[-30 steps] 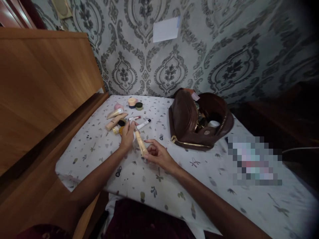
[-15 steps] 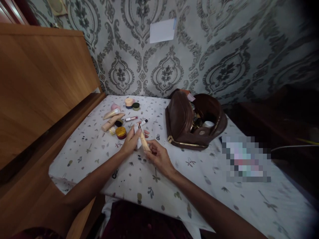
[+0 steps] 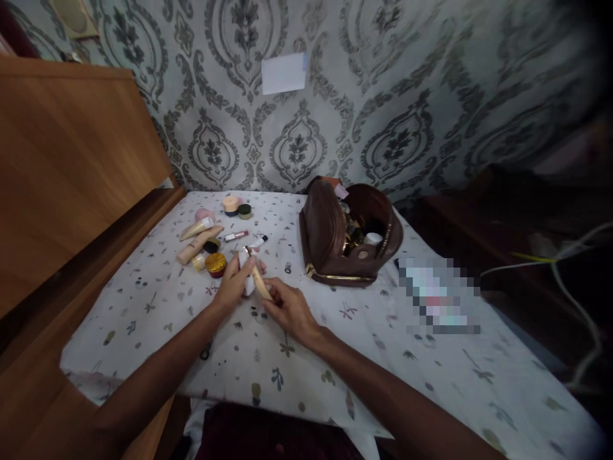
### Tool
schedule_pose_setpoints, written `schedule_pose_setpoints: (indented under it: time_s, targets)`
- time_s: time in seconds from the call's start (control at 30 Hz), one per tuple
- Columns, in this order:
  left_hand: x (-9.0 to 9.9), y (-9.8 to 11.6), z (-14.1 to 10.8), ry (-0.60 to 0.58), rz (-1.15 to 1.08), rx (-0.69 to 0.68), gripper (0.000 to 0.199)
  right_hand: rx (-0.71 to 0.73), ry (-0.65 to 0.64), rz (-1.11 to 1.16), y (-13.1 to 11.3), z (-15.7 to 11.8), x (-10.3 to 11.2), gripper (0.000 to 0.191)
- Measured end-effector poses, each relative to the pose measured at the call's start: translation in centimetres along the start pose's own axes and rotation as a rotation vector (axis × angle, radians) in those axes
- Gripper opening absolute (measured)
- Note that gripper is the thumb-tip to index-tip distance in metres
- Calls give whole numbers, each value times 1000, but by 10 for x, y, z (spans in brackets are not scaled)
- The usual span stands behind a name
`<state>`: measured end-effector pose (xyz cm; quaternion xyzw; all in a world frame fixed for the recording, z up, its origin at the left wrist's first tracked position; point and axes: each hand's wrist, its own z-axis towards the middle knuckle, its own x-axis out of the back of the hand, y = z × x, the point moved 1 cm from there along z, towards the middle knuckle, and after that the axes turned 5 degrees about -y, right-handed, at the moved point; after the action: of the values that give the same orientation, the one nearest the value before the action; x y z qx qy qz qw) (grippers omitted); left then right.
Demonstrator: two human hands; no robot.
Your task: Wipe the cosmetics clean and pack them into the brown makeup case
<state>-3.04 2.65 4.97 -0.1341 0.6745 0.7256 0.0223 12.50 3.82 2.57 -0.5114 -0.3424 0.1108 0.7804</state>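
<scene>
A slim beige cosmetic tube (image 3: 260, 284) slants between my two hands, above the table. My left hand (image 3: 234, 285) is closed round its upper end, where a pale cap with a shiny band shows. Something white also shows beneath the tube by the left palm; I cannot make out what it is. The fingers of my right hand (image 3: 290, 309) pinch the tube's lower end. Just left of my left hand sits a round jar with a gold lid (image 3: 216, 264). A small white tube with a black cap (image 3: 259, 242) lies beyond the fingertips.
Several cosmetics lie at the left, among them a beige bottle (image 3: 191, 251), a lip gloss (image 3: 236, 236) and a peach-lidded jar (image 3: 230, 204). An open brown bag (image 3: 325, 227) stands right of centre. A blurred-out flat item (image 3: 438, 294) lies at the right. A wooden panel (image 3: 71, 153) borders the left.
The view has swung a little to the right, so everything sits further left in the picture. Both hands keep hold of the beige tube, with the left fingers now covering more of its upper part.
</scene>
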Motion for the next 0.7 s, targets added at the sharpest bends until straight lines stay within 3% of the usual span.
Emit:
schedule_pose_setpoints:
  time_s: [0.07,0.13,0.23,0.3,0.37,0.5,0.7]
  targets:
    - [3,6,-1,12,11,18,45,23,6,11,-3,-1,1,25]
    - [6,13,-3,-70,83,64,38,20,60,78,-5,0,4,27]
    - [9,19,-9,-319,230,194,33,-22,140,291,-6,3,9,42]
    - [10,18,-13,-483,306,309,36,-21,138,412,-6,6,12,47]
    - [11,15,-16,-573,348,394,38,-2,102,450,-5,9,13,47]
    - [10,10,-16,-586,323,469,42,-1,50,539,-2,10,11,50]
    - [16,16,-15,-567,333,498,41,-27,101,594,1,13,13,53]
